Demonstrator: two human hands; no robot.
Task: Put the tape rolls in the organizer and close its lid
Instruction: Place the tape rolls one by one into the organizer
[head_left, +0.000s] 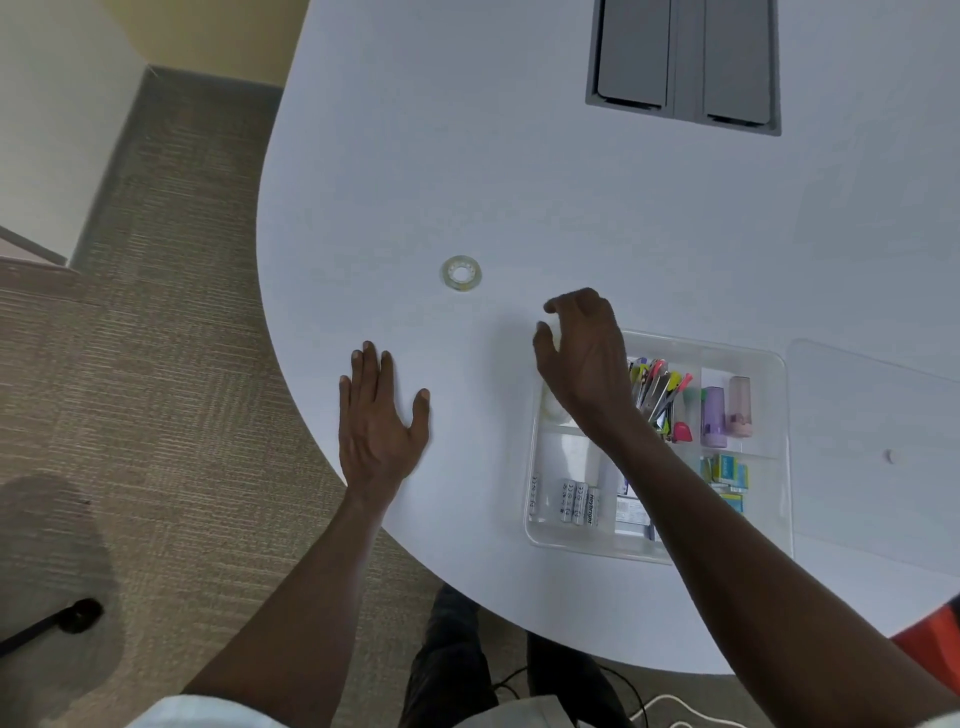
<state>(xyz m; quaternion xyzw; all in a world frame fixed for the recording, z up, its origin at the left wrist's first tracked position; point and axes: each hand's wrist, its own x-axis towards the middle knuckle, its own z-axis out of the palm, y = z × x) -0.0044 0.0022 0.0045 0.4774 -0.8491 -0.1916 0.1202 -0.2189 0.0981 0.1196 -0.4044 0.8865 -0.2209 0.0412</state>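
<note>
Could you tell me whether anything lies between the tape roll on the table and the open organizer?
Only the right hand hovers over that path, at the organizer's far left corner. Otherwise bare table separates the tape roll from it, and the lid lies aside.

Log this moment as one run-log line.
left hand flat on white table | right hand above clear plastic organizer, grasp unclear | clear tape roll on table | lid off
</note>
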